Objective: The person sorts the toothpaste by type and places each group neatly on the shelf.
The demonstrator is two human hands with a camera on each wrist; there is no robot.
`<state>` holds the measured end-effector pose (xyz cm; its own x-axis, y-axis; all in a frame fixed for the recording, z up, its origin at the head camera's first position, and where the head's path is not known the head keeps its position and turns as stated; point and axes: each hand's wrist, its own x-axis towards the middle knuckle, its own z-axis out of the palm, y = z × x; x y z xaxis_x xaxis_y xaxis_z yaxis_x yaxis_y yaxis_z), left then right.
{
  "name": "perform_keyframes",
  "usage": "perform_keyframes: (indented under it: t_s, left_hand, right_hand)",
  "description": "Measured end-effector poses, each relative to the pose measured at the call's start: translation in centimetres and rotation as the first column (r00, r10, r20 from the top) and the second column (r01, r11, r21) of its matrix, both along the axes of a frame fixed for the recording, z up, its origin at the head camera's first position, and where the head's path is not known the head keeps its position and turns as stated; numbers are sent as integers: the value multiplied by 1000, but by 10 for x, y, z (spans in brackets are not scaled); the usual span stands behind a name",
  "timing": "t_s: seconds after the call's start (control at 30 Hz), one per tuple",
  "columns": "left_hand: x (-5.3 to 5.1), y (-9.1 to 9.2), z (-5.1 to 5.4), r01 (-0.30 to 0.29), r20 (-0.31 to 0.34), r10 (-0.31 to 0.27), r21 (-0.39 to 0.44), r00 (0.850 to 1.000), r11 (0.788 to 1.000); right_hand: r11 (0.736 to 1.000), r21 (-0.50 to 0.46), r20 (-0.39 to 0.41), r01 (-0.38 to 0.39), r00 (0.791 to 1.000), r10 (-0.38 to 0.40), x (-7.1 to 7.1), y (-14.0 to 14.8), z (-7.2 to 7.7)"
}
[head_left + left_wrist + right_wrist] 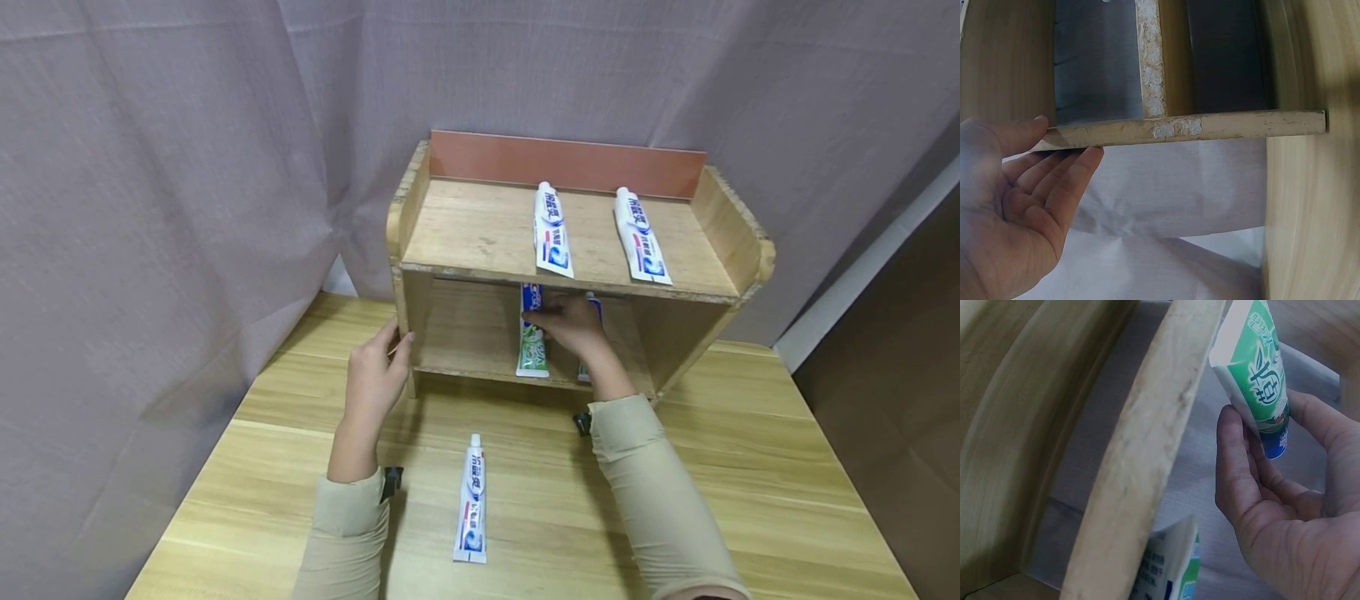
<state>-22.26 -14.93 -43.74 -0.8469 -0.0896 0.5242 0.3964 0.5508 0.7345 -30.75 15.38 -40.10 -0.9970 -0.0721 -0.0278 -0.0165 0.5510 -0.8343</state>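
A small two-tier wooden shelf [480, 242] stands on the table. My left hand [377, 375] holds the edge of its left side panel [1241, 125], thumb on the inner face and fingers on the outer. Inside the lower tier my right hand [573, 323] grips a green, white and blue toothpaste tube [533, 346] between thumb and fingers, its crimped end toward the shelf's front edge [1141, 450]. Behind my right wrist lies a second such tube [584, 371], mostly hidden in the head view; its crimped end [1175, 556] shows in the right wrist view.
Two white-and-blue toothpaste tubes, one left [552, 229] and one right [641, 236], lie on the top tier. A third white tube [471, 500] lies on the table [540, 517] between my forearms. A reddish back strip [562, 162] and grey curtain [525, 67] stand behind.
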Motion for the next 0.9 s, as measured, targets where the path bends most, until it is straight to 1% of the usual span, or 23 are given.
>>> perform_keyframes:
  t_s: [0.37, 0.63, 0.77, 0.9]
  left_hand:
    - [-2, -1, -2, 3, 2, -3, 2, 1000, 1000]
    - [-2, -2, -3, -4, 14, 4, 0, 1000, 1000]
    - [-2, -2, -3, 0, 15, 0, 4, 1000, 1000]
    - [-2, -2, -3, 10, 13, -10, 7, 1000, 1000]
  right_hand:
    - [1000, 6, -2, 0, 1000, 0, -3, 0, -4]
    - [999, 39, -36, -11, 999, 13, -8, 0, -11]
    - [996, 93, -52, 7, 999, -2, -11, 1, -13]
    - [990, 140, -50, 22, 999, -15, -11, 3, -15]
